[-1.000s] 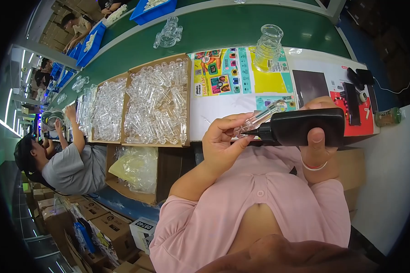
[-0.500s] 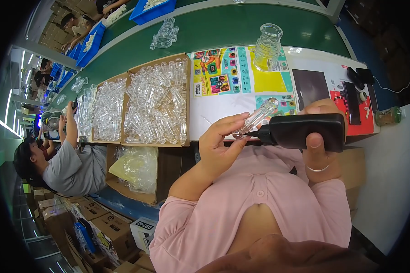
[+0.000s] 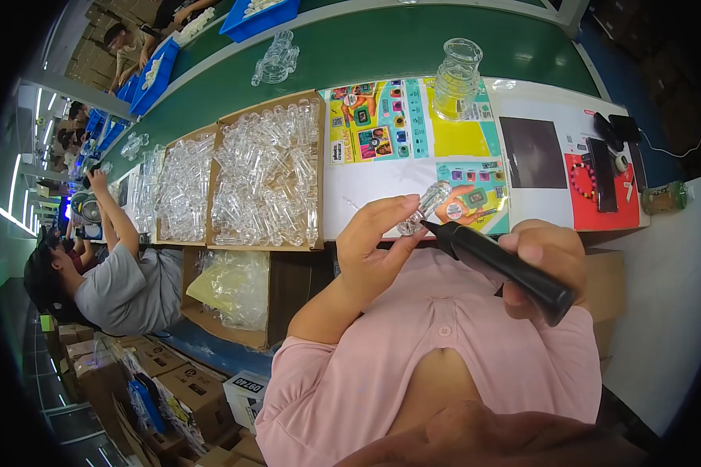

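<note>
Nearest, the person's pink top (image 3: 444,327) filled the lower middle, with both bare forearms reaching forward from it. On the right, the right hand (image 3: 547,257) was wrapped around a black squeeze bottle (image 3: 514,272), which lay slantwise with its base toward the near right and its pointed nozzle (image 3: 436,227) toward the far left. To its left, the left hand (image 3: 375,236) pinched a small clear piece (image 3: 426,208) between thumb and fingers, at the near edge of the worktop. The nozzle tip sat right at the near end of that piece; whether the two touched could not be told. On the near left, below the worktop, a cardboard box (image 3: 270,303) held crumpled plastic bags (image 3: 230,288). Beyond it, left of the hands, two shallow cartons (image 3: 320,175) stood side by side, heaped with clear tubular parts (image 3: 265,179). Past the hands lay colourful printed sheets (image 3: 389,128), and to their right a dark, flat, phone-like object (image 3: 602,175) rested on a red patch. A clear ringed vessel (image 3: 457,82) stood upright at the sheets' far side. Farther off, on the green table (image 3: 358,50), lay a clear branched part (image 3: 276,61), with a blue tray (image 3: 261,25) beyond.
</note>
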Demonstrator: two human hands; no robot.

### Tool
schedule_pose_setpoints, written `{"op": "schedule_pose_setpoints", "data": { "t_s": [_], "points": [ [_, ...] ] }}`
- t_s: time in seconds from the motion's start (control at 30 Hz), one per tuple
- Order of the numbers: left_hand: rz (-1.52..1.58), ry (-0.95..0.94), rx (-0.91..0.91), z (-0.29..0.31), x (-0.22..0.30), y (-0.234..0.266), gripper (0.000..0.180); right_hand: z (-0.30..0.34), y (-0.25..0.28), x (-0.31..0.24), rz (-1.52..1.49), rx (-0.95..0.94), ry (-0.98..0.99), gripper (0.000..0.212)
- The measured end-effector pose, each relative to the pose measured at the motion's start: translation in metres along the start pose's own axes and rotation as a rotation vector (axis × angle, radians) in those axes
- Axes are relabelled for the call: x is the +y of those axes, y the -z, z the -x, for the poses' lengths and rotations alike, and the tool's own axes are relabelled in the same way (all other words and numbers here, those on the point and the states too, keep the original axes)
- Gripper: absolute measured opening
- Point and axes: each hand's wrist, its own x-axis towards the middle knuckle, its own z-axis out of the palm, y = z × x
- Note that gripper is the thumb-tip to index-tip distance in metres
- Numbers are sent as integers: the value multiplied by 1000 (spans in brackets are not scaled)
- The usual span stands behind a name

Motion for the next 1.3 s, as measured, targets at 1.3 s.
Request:
{"op": "schedule_pose_setpoints", "data": {
  "t_s": [1.3],
  "points": [
    [632, 280, -36, 7, 4, 2, 37, 9, -14, 19, -88, 92, 471, 39]
  ]
}}
